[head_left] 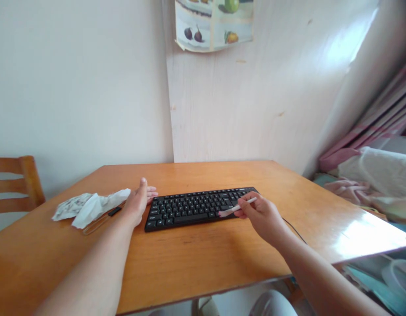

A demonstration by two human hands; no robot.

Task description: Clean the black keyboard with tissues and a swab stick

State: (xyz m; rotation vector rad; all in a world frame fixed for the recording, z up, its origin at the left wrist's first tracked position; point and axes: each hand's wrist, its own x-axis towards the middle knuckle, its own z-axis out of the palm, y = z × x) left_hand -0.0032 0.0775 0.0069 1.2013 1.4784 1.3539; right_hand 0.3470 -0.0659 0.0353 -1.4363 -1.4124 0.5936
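Note:
A black keyboard (189, 208) lies on the wooden table in front of me, its right part partly covered by my hand. Pinched in the fingers of my right hand (257, 213) is a slim white brush (234, 209); its pinkish tip is at the keyboard's lower keys, right of the space bar. My left hand (140, 202) is held on edge at the keyboard's left end, thumb up and fingers stretched out, with nothing in it. Whether it touches the keyboard I cannot tell.
Left of my left arm lie crumpled white tissues or wrapping (91, 207) and a black plug-like piece (115, 211) on a pale cord. The keyboard's cable (295, 229) runs right. A wooden chair (28, 184) stands left; a wall is behind the table (176, 263).

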